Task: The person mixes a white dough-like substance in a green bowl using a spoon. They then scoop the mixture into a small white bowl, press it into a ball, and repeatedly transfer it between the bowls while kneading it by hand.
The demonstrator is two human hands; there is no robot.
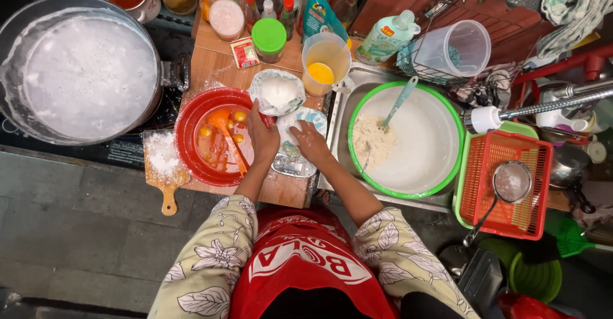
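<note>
Left hand (262,135): resting palm-down over the right rim of the red bowl (191,141), fingers curled loosely, gripping nothing that shows
Right hand (310,141): pressing down on the small patterned plate (300,122), fingers bent; impossible telling whether pinching anything
Plate position: sitting near the right edge of the wooden counter (211,67), just beside the sink, touching the right hand and lying just right of the left one
Doing it well: judging that keeping the plate steadied flat and working over it, close to the white flour bowl (277,91), is keeping spills off the counter
Nearby: floured cutting board (163,159) lying at the counter's front left corner
</note>
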